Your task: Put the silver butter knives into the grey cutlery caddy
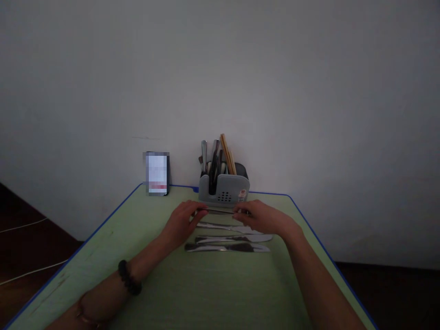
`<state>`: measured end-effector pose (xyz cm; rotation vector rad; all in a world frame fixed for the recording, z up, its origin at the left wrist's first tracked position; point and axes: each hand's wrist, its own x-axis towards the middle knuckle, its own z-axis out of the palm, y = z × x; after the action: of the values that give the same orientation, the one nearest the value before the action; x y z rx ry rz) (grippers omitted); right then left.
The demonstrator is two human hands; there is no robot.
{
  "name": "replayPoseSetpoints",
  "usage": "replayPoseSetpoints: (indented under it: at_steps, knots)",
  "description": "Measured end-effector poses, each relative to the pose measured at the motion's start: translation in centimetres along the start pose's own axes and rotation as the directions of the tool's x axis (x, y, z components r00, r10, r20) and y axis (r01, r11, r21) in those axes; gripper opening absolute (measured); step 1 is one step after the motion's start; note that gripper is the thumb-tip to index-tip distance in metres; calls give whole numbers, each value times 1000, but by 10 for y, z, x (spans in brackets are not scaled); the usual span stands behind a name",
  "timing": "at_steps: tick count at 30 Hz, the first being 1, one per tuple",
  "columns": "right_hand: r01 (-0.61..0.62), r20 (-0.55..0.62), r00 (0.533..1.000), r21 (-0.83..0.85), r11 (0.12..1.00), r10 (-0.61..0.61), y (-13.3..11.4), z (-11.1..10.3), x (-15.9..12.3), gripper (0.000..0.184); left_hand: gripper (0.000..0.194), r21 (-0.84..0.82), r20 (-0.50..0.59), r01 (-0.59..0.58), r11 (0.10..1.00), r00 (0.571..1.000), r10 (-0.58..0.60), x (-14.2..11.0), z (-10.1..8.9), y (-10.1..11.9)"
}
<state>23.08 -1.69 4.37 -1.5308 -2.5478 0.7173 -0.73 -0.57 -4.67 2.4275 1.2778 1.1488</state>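
Both my hands reach forward over a green table (206,293). My left hand (184,221) and my right hand (264,217) each pinch one end of a thin metal utensil (220,211) that lies crosswise just in front of a grey cutlery holder (224,192). The holder stands upright against the wall and has several utensils and wooden chopsticks (227,153) sticking out. Nearer to me, three pieces of metal cutlery lie in parallel rows: one (220,226) between my hands, a knife (237,238) below it, and another knife (227,247) closest to me.
A small dark box with a blurred front (156,174) stands at the table's back left corner by the white wall. The table has a blue edge (103,222). Dark floor with white cables (27,275) lies to the left.
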Motion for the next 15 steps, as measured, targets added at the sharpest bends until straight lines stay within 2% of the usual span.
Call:
replayPoseSetpoints:
  at_steps: [4, 10, 13, 15]
  knots:
    - [60, -47, 997, 42, 997, -58, -12, -4, -3, 24, 22, -58, -42, 72, 996, 996, -75, 8, -11, 16]
    - [112, -144, 985, 98, 989, -97, -17, -11, -11, 28, 21, -107, 3, 119, 987, 993, -119, 17, -28, 37]
    - [93, -139, 987, 97, 991, -79, -18, -16, -16, 24, 20, -154, 155, 138, 978, 981, -114, 25, -39, 42]
    - [72, -132, 989, 82, 994, -61, -19, -20, -18, 21, 20, -229, 329, 171, 958, 940, -89, 35, -49, 43]
